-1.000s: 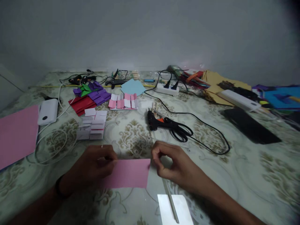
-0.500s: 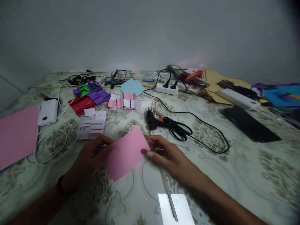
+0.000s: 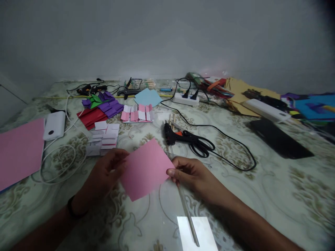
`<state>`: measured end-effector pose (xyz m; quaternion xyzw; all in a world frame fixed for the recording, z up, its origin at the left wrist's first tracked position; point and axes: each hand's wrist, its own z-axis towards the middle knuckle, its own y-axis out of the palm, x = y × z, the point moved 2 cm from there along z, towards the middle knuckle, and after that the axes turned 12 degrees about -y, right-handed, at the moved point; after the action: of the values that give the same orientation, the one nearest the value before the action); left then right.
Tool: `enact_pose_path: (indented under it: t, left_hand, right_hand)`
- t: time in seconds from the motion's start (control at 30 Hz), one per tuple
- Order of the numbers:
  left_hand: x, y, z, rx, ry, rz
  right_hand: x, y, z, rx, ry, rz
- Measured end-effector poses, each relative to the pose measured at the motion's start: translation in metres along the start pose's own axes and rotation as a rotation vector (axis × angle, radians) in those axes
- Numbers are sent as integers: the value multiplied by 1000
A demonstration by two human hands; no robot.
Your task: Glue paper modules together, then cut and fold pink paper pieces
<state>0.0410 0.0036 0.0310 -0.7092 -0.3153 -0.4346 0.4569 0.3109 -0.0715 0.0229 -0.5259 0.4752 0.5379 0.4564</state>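
Note:
A pink paper sheet [image 3: 147, 169] is held tilted above the patterned table, between my two hands. My left hand [image 3: 111, 170] pinches its left edge, with the thumb on top; a dark band circles that wrist. At the right corner, my right hand [image 3: 187, 172] grips the sheet between thumb and curled fingers. Below my right hand lies a clear glue stick [image 3: 188, 219], its lower end over a white sheet [image 3: 206, 233]. Folded white and pink papers [image 3: 104, 137] sit just beyond my left hand.
Beyond my right hand are a black glue gun [image 3: 170, 135] and black-handled scissors [image 3: 202, 144], with a looping cord. A white power strip [image 3: 185, 99] stands behind. Large pink sheets [image 3: 21, 151] and a white device [image 3: 54, 125] lie left; a black slab [image 3: 280, 137] lies right.
The pink sheet has turned and shows more of its face. My right hand has moved slightly right and down, and its fingers have closed in on the sheet's corner.

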Motion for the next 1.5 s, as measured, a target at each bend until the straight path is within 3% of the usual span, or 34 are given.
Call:
enact_pose_path:
  t: [0.2, 0.43, 0.6, 0.67, 0.87, 0.97, 1.13, 1.23, 1.33, 1.4, 1.5]
  left_hand:
    - [-5, 2, -2, -55, 111, 153]
    - [4, 15, -24, -451, 195, 240]
    - [16, 23, -36, -598, 119, 152]
    - [17, 22, -37, -542, 88, 161]
    - [14, 15, -26, -172, -9, 263]
    - [11, 10, -17, -70, 29, 269]
    - [2, -1, -7, 148, 73, 378]
    - [-4, 0, -5, 195, 232, 517]
    - [-8, 6, -5, 243, 441, 683]
    - [-10, 13, -6, 225, 522, 741]
    - [-11, 25, -11, 102, 542, 733]
  right_hand:
    - [0, 2, 0, 1, -27, -4]
    - [1, 11, -5, -4, 16, 89]
    - [2, 23, -7, 24, 16, 186]
    - [3, 25, -6, 20, 2, 200]
    - [2, 20, -4, -19, 39, 177]
    - [0, 15, -3, -34, 69, 173]
    - [9, 3, 0, 66, 69, 117]
    - [12, -6, 1, 133, 27, -140]
    - [10, -7, 1, 50, 2, -359]
    - [7, -3, 0, -43, 7, -416]
    - [3, 4, -1, -95, -5, -480]
